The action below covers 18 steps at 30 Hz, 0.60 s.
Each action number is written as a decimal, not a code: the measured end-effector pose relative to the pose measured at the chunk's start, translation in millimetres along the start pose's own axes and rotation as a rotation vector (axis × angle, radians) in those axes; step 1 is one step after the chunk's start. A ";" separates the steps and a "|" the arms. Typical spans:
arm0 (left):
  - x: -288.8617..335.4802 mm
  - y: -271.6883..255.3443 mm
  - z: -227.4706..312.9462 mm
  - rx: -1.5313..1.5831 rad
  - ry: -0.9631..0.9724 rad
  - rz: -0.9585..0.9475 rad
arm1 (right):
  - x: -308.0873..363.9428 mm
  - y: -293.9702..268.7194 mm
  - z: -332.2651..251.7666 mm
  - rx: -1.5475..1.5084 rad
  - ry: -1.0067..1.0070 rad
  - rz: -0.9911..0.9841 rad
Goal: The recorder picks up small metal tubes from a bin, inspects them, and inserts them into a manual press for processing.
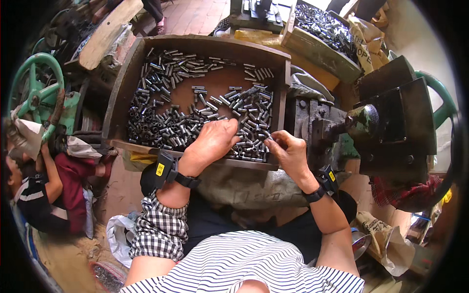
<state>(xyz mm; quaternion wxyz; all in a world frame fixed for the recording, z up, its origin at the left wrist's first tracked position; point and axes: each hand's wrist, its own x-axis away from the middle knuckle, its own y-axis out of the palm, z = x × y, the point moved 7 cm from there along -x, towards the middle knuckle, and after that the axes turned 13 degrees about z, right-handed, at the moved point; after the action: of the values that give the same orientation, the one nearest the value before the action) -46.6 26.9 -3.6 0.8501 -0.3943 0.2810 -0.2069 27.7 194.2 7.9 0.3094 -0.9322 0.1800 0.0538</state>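
A wooden tray [286,105] in front of me holds a great many small metal tubes [168,124], heaped at the near left and scattered thinly farther back. My left hand [215,139] reaches over the near edge into the heap, its fingers curled down among the tubes. Whatever lies in its fingertips is hidden. Close to the tray's near right corner, my right hand [291,152] pinches thumb and forefinger together, with what looks like one small metal tube at the tips. Both wrists wear black straps with small devices.
A dark, oily machine [391,127] with a green handwheel [437,97] stands close on the right. Behind the tray is another wooden box [317,41] of metal parts. At the left are a green wheel [36,95] and another person [44,200]. Grey cloth [244,188] hangs below the tray.
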 end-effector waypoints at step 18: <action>-16.4 27.8 26.6 0.767 -0.490 -0.007 | 16.8 2.9 28.8 -0.751 0.502 -0.113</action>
<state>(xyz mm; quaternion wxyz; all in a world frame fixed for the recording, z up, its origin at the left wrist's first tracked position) -38.4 67.9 -6.2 0.9755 -0.0891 -0.0266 -0.1994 42.5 204.1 -20.4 -0.1008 -0.9723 0.1665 -0.1293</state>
